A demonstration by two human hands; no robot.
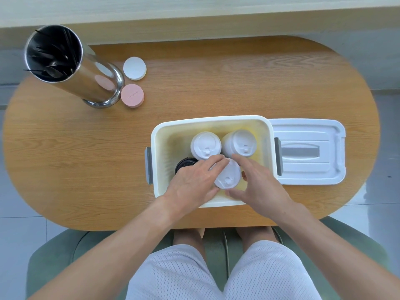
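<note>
Lidded cup [228,177], left hand [194,180], right hand [260,184] gripping

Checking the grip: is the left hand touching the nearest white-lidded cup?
Touching. The head view shows the left hand with fingers lying across the lid of the cup, no gap.

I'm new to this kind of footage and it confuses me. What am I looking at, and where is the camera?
There is no machine here. One camera, worn on a person's head, looks down at their own bare arms and lap. On the wooden table stands an open cream box, with its lid lying to its right. Inside stand a black-lidded cup, two white-lidded cups and a third, the nearest cup, which the left hand and right hand hold between them. At far left are a metal canister of cutlery, a white disc and a pink disc.
</note>
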